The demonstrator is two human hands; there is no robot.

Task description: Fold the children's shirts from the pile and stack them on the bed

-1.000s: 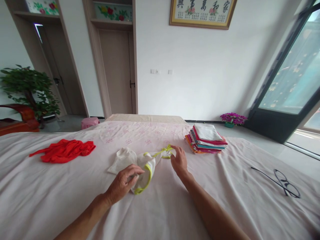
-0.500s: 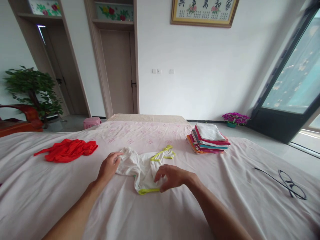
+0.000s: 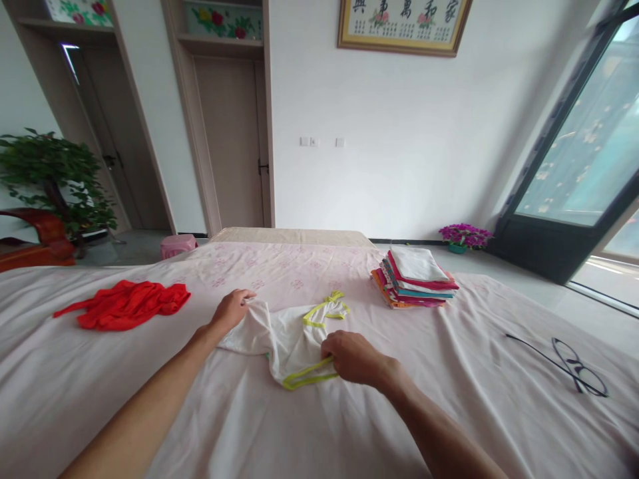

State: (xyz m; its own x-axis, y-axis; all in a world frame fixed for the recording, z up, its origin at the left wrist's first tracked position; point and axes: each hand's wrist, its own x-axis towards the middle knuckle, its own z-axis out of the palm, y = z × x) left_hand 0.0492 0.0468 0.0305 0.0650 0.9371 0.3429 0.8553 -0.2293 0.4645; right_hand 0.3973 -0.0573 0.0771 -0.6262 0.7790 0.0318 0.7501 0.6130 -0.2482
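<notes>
A small white shirt (image 3: 289,332) with yellow-green trim lies crumpled on the sheet in front of me. My left hand (image 3: 233,311) pinches its upper left part, and the cloth there is pulled taut. At the lower right, my right hand (image 3: 349,356) is closed on the shirt near the yellow hem, which is slightly raised. The fingertips of my right hand are partly hidden behind the hand. Off to the left lies a bunched red garment (image 3: 132,305), apart from both hands.
A stack of folded clothes (image 3: 417,279) stands on the bed at the right, with a white piece on top. Black-framed glasses (image 3: 574,366) rest farther right. The pale sheet (image 3: 269,432) has wrinkles. Beyond the bed are a pink stool (image 3: 178,245) and purple flowers (image 3: 464,236).
My right hand has closed on the shirt's hem side and drawn it slightly right. My left hand has moved up a little and now pinches the cloth, stretching its left part.
</notes>
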